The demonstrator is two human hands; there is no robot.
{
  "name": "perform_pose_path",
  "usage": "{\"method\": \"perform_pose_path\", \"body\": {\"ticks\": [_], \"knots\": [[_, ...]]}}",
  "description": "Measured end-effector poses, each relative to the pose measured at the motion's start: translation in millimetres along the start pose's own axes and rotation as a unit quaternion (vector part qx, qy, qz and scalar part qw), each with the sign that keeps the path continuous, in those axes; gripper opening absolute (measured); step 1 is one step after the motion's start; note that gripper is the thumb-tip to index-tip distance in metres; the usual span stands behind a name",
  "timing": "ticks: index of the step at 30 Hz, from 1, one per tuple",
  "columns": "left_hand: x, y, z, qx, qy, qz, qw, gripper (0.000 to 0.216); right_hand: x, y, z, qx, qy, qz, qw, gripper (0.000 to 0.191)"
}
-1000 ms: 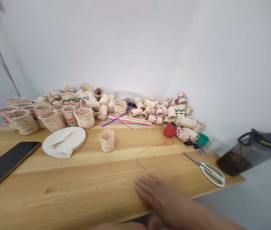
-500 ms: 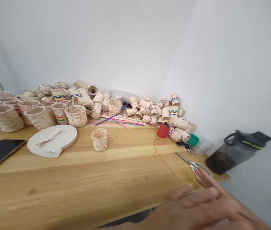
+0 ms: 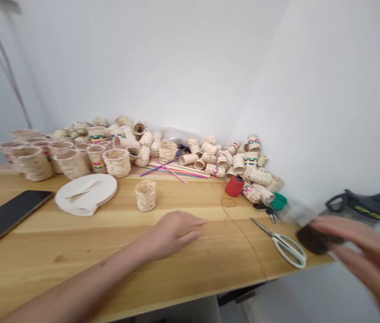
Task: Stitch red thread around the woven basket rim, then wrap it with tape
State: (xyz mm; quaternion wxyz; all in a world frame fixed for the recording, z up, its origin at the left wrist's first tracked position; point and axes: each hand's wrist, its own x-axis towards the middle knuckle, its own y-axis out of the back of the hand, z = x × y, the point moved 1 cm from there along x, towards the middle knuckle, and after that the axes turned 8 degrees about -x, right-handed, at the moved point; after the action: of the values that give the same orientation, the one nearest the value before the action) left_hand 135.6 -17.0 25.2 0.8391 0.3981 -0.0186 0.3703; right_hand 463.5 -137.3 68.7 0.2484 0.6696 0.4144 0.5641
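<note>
Unlike 1 second ago, the red thread (image 3: 244,233) trails toward 5 o'clock from near its spool (image 3: 234,186), not 7; its long axis runs 11 to 5, reaching the table's near edge. The left hand (image 3: 179,231), now at the thread's 9 o'clock, has fingers extended, thumb slightly apart. The right hand (image 3: 366,253), at the scissors' (image 3: 286,246) 3 o'clock, blurs; I cannot tell its grip.

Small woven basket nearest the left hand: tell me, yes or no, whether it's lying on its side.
No, the small woven basket stands upright on the table, open end facing up.
</note>
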Motion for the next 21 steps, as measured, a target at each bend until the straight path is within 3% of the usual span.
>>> {"method": "perform_pose_path", "body": {"ticks": [3, 7, 10, 13, 16, 18, 21], "knots": [[-35.6, 2.0, -7.5, -0.058, 0.056, -0.003, 0.997, 0.031, 48.1, -49.8, -7.3, -0.042, 0.077, -0.054, 0.995, 0.028], [-61.6, 1.3, 2.4, -0.087, 0.072, -0.023, 0.993, 0.028, 88.7, -128.8, 3.2, -0.07, 0.102, -0.135, 0.983, 0.017], [-65.6, 1.8, 2.7, -0.098, 0.073, -0.063, 0.991, 0.03, 102.3, -159.4, 13.4, -0.081, 0.124, -0.188, 0.971, 0.009], [-66.3, -0.4, -5.0, -0.117, 0.087, -0.122, 0.982, 0.029, 110.1, -176.3, 18.8, -0.084, 0.142, -0.237, 0.957, 0.005], [-67.7, -5.3, -14.2, -0.136, 0.129, -0.132, 0.973, 0.031, 112.6, -184.7, 18.4, -0.092, 0.152, -0.276, 0.945, 0.011], [-64.9, -7.3, -17.7, -0.139, 0.159, -0.132, 0.969, 0.033, 113.1, -179.0, 15.5, -0.107, 0.156, -0.289, 0.939, 0.016], [-44.7, -4.5, -16.9, -0.147, 0.158, -0.124, 0.968, 0.035, 116.8, -146.2, 7.6, -0.135, 0.161, -0.3, 0.93, 0.014]]}}
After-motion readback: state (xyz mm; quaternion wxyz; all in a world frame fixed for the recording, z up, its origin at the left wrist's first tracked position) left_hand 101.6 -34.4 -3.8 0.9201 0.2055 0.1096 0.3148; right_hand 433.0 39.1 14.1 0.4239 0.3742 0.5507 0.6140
